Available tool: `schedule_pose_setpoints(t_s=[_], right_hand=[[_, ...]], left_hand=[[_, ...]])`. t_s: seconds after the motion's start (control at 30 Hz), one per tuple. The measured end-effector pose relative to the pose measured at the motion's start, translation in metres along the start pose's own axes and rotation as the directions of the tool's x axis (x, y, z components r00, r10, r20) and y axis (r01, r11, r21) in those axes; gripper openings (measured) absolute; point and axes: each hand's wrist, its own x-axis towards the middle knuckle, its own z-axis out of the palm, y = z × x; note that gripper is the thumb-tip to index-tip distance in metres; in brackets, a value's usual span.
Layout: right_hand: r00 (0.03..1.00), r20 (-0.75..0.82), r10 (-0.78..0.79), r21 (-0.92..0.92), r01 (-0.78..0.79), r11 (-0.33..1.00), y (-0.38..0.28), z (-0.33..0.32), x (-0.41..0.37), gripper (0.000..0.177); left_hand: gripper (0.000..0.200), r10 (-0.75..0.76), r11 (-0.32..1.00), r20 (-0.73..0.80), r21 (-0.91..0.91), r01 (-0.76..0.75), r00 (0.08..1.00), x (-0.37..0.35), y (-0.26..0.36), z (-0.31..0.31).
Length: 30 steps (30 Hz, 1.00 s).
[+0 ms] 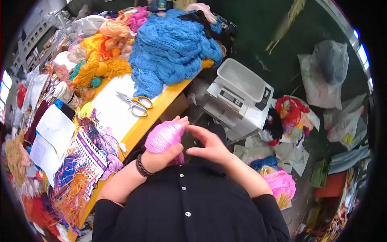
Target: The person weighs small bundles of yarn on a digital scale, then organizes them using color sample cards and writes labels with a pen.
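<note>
A pink ball of yarn sits in my left hand, held in front of my chest. The thumb lies across its near side, and the fingertips show past its far edge. A little pink yarn hangs below the thumb. My right hand is just right of the ball, thumb and fingers apart, its index fingertip close to the left fingertips. On the yellow-edged table, scissors with yellow handles lie on white paper, blades slightly apart.
A large heap of blue yarn covers the table's far end, beside orange and mustard yarn. Right of the table stands a scale with a white tray. Bagged yarn and a pink bundle lie on the floor. Thread samples and papers are at left.
</note>
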Motion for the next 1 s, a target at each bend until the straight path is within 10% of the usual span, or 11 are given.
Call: schedule_pose_setpoints(t_s=[0.03, 0.07, 0.13, 0.23, 0.3, 0.37, 0.4, 0.6, 0.8, 1.0], right_hand=[[0.986, 0.115, -0.12, 0.24, 0.09, 0.967, -0.014, 0.014, 0.016, 0.064], [0.934, 0.345, 0.09, 0.346, -0.216, 0.913, -0.033, 0.022, 0.024, 0.052], [0.89, 0.44, 0.122, 0.346, -0.293, 0.891, -0.045, 0.041, 0.038, 0.036], [0.742, 0.571, 0.351, 0.015, -0.437, 0.899, -0.071, 0.04, 0.053, 0.019], [0.769, 0.583, 0.261, -0.11, -0.244, 0.964, -0.105, 0.032, 0.063, 0.023], [0.832, 0.542, 0.117, -0.238, 0.019, 0.971, -0.126, 0.011, 0.088, 0.027], [0.837, 0.446, 0.316, -0.452, -0.094, 0.887, -0.176, -0.002, 0.106, 0.025], [0.971, 0.119, -0.208, -0.62, 0.237, 0.748, -0.33, -0.123, 0.283, 0.026], [0.65, -0.163, -0.742, -0.611, 0.524, 0.593, -0.457, -0.155, 0.363, 0.031], [0.763, -0.068, -0.642, -0.861, 0.28, 0.425, -0.258, -0.2, 0.471, 0.027]], left_hand=[[0.06, -0.008, 0.986, 0.002, 0.166, 0.007, 1.0, -0.004, 0.0, 0.003], [0.061, -0.027, 0.956, -0.024, 0.292, 0.033, 0.999, -0.006, 0.003, 0.001], [0.06, -0.069, 0.928, -0.068, 0.361, 0.089, 0.995, -0.016, 0.004, -0.009], [0.057, -0.266, 0.964, 0.029, -0.023, 0.266, 0.964, -0.047, -0.013, -0.026], [0.058, -0.519, 0.557, 0.231, -0.639, 0.531, 0.823, -0.076, -0.012, -0.028], [0.063, -0.468, 0.424, 0.285, -0.758, 0.495, 0.837, -0.106, -0.028, -0.039], [0.064, -0.512, 0.392, 0.212, -0.805, 0.446, 0.833, -0.12, -0.027, -0.043], [0.048, -0.807, 0.478, -0.245, -0.805, 0.351, 0.537, -0.219, -0.056, -0.035], [0.041, -0.803, 0.54, -0.357, -0.774, 0.33, 0.478, -0.239, -0.033, -0.046], [0.029, -0.552, 0.825, -0.734, -0.413, 0.386, 0.396, -0.246, 0.002, -0.083]])
